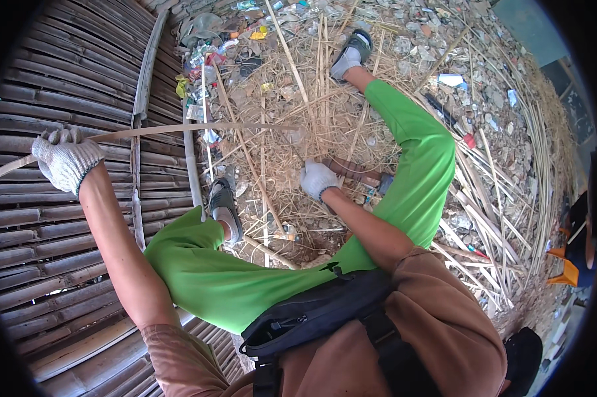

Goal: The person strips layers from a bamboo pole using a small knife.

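My left hand (68,160), in a pale knit work glove, is closed around a long thin bamboo strip (173,128) near one end. The strip bows slightly as it runs right, and its far end is blurred above the litter between my legs. Down by the ground between my knees, my right hand (317,178), also gloved, is closed. A thin dark edge shows just above its fingers, but what it grips is mostly hidden. Beside that hand lies a brown, banded, stick-like piece (355,173) reaching toward my right leg.
A bamboo slat wall or platform (60,99) is close on my left. Shavings and loose strips (292,63) cover the ground, with plastic litter (212,56) at the far left. Bundled bamboo strips (490,225) lie to the right, near an orange plastic object (563,268) at the edge.
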The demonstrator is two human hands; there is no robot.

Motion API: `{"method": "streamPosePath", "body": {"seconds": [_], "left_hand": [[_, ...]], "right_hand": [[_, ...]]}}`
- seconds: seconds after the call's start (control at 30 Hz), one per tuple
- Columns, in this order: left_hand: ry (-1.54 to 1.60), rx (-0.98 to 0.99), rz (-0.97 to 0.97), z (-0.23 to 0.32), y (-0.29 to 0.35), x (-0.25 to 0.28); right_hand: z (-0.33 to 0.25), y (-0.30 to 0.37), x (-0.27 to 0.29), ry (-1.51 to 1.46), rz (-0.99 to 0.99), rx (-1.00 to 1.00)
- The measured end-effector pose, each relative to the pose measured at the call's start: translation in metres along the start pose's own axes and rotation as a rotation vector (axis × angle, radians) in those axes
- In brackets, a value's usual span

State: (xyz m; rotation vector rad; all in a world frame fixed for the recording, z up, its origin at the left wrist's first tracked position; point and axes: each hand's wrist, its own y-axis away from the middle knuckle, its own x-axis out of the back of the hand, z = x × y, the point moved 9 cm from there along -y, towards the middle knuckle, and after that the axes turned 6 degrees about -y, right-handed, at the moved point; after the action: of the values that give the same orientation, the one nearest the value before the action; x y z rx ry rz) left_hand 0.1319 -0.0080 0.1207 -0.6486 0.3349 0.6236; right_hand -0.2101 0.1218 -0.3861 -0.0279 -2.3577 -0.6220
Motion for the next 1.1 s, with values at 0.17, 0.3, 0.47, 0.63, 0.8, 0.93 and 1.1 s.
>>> {"method": "streamPosePath", "body": {"seconds": [0.17, 0.3, 0.47, 0.63, 0.8, 0.93, 1.1], "left_hand": [[-0.009, 0.046, 0.043, -0.003, 0.009, -0.011], [0.069, 0.058, -0.021, -0.007, -0.006, 0.003], [0.235, 0.209, -0.346, -0.015, -0.036, 0.017], [0.241, 0.278, -0.472, -0.019, -0.02, -0.002], [0.302, 0.347, -0.725, 0.001, 0.012, -0.025], [0.306, 0.297, -0.803, 0.022, 0.029, -0.039], [0.311, 0.28, -0.853, 0.02, 0.038, -0.041]], "right_hand": [[0.112, -0.05, -0.011, 0.056, -0.128, -0.136], [0.091, -0.036, 0.016, 0.04, -0.12, -0.184], [0.067, -0.02, 0.109, 0.218, 0.141, -0.197], [0.109, -0.026, 0.105, 0.371, -0.029, -0.13], [0.178, 0.005, -0.053, 0.675, -0.403, -0.082], [0.175, -0.01, -0.096, 0.765, -0.356, -0.132], [0.179, -0.011, -0.076, 0.722, -0.361, -0.158]]}}
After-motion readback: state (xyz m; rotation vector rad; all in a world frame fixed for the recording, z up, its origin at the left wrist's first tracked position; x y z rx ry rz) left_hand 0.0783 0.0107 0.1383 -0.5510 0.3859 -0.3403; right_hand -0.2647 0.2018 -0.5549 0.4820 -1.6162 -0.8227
